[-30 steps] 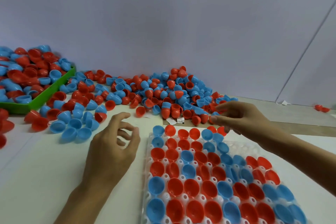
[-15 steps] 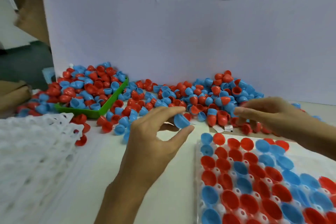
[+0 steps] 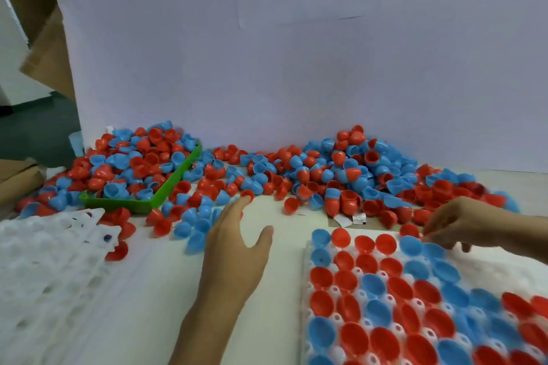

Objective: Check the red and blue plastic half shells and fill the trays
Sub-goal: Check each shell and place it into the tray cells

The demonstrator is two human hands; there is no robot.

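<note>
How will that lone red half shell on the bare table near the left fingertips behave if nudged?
The red half shell looks thin and hollow, so probably very light. Its rounded dome likely rocks or rolls away. Glossy plastic may slip when the left hand pinches it.

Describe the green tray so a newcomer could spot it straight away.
Start at the white backboard standing behind the table and follow its foot to the left end. There, left of the loose shells strewn along the board, sits the green tray, heaped with red and blue half shells. It is the only green thing here; the other trays are white.
</note>
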